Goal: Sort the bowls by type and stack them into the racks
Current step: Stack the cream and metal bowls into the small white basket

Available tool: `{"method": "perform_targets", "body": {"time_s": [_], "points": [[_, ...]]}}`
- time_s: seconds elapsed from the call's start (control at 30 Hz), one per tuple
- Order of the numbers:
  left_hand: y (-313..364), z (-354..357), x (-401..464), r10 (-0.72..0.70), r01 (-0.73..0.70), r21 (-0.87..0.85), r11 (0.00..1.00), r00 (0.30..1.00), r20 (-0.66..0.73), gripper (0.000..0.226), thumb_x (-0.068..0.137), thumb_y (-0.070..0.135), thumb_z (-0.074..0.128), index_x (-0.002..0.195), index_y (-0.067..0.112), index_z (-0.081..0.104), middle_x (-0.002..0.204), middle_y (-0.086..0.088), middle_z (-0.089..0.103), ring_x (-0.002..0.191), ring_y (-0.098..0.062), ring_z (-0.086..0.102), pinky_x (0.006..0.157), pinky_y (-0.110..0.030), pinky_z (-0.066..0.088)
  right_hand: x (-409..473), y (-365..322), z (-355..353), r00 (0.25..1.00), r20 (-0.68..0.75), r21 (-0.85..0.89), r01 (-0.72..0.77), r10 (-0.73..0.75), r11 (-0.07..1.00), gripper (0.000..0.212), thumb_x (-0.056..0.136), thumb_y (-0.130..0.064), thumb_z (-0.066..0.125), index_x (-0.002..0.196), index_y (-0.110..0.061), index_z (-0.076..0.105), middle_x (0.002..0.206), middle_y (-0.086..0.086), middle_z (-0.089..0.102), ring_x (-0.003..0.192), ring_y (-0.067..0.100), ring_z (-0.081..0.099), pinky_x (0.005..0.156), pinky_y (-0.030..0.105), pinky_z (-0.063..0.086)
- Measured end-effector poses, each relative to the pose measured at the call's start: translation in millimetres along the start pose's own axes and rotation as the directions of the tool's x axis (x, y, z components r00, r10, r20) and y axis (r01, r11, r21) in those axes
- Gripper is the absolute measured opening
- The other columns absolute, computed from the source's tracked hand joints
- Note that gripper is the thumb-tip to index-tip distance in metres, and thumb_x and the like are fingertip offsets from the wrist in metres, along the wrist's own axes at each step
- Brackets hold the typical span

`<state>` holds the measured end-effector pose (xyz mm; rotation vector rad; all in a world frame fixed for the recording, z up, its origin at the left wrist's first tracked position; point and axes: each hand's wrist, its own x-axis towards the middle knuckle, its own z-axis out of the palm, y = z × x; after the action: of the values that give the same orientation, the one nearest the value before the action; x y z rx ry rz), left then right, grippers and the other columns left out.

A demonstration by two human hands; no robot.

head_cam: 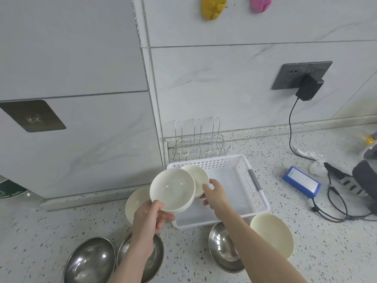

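Observation:
My left hand [152, 216] grips a white bowl [172, 189] by its near rim, lifted and tilted above the counter. My right hand [215, 193] holds a smaller white bowl [196, 176] just behind it, over the left end of the white perforated basket [259, 201]. Two more cream bowls rest on the counter, one [135, 203] under my left hand's bowl and one [272, 234] right of my right forearm. Three steel bowls sit along the front edge: one [90, 261] at the left, one [154, 260] under my left forearm, one [222, 246] under my right forearm. A wire rack [199, 142] stands behind the basket.
A blue power pack [302, 181] with black cables [334, 209] lies right of the basket. A black charger [309, 88] hangs from a wall socket. Crumpled white paper [315, 162] and a grey object [366, 180] sit at the far right. The tiled wall corner stands close on the left.

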<state>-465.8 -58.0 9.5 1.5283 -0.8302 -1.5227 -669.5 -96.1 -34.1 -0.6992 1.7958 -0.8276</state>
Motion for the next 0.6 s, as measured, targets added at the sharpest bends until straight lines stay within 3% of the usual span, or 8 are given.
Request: {"method": "perform_targets", "body": {"time_s": [0.23, 0.3, 0.37, 0.43, 0.5, 0.6], "points": [[-1, 21, 10, 0.017, -0.018, 0.006, 1.000, 0.999, 0.038, 0.018, 0.090, 0.013, 0.052, 0.097, 0.006, 0.067, 0.069, -0.025, 0.071, 0.035, -0.009, 0.031, 0.034, -0.018, 0.025, 1, 1, 0, 1.000, -0.005, 0.051, -0.029, 0.030, 0.998, 0.041, 0.095, -0.036, 0.050, 0.135, -0.023, 0.050, 0.085, 0.009, 0.071, 0.042, 0.010, 0.056, 0.036, 0.017, 0.032], [0, 30, 13, 0.020, -0.021, 0.018, 1.000, 0.999, 0.044, 0.017, 0.090, 0.014, 0.053, 0.095, 0.004, 0.066, 0.068, -0.024, 0.072, 0.035, -0.009, 0.030, 0.034, -0.018, 0.024, -3, -1, -1, 1.000, -0.015, 0.014, -0.016, 0.016, 1.000, 0.044, 0.095, -0.042, 0.049, 0.135, -0.023, 0.051, 0.090, 0.009, 0.072, 0.046, 0.011, 0.059, 0.041, 0.018, 0.038], [-1, 37, 15, 0.004, -0.004, 0.010, 1.000, 0.999, 0.054, 0.017, 0.089, 0.013, 0.053, 0.096, 0.002, 0.064, 0.069, -0.024, 0.072, 0.034, -0.009, 0.030, 0.034, -0.019, 0.023, -8, -5, -4, 0.995, -0.087, -0.174, 0.029, -0.045, 0.984, 0.050, 0.097, -0.047, 0.042, 0.140, -0.021, 0.046, 0.104, 0.008, 0.071, 0.069, 0.018, 0.069, 0.065, 0.025, 0.051], [-1, 41, 18, -0.017, 0.018, -0.023, 1.000, 0.998, 0.059, 0.016, 0.089, 0.012, 0.053, 0.097, 0.002, 0.063, 0.070, -0.025, 0.072, 0.034, -0.009, 0.030, 0.034, -0.019, 0.022, -12, -6, -11, 0.971, -0.199, -0.428, 0.034, -0.130, 0.903, 0.050, 0.100, -0.045, 0.033, 0.142, -0.020, 0.042, 0.116, 0.009, 0.067, 0.098, 0.028, 0.066, 0.082, 0.034, 0.047], [1, 42, 20, -0.026, 0.028, -0.038, 0.999, 0.998, 0.054, 0.016, 0.089, 0.012, 0.053, 0.097, 0.003, 0.062, 0.070, -0.025, 0.072, 0.034, -0.009, 0.029, 0.034, -0.018, 0.022, -18, -12, -20, 0.955, -0.230, -0.449, 0.068, -0.189, 0.891, 0.041, 0.102, -0.038, 0.028, 0.132, -0.021, 0.050, 0.106, 0.006, 0.070, 0.095, 0.027, 0.064, 0.080, 0.036, 0.046], [4, 44, 25, -0.026, 0.025, 0.006, 1.000, 0.997, 0.069, 0.015, 0.091, 0.012, 0.051, 0.098, 0.005, 0.061, 0.071, -0.022, 0.073, 0.035, -0.010, 0.030, 0.034, -0.018, 0.023, -30, -21, -29, 0.974, -0.081, -0.213, 0.191, -0.212, 0.958, 0.032, 0.100, -0.039, 0.031, 0.108, -0.026, 0.059, 0.077, -0.004, 0.073, 0.076, 0.011, 0.059, 0.076, 0.037, 0.047]]}}
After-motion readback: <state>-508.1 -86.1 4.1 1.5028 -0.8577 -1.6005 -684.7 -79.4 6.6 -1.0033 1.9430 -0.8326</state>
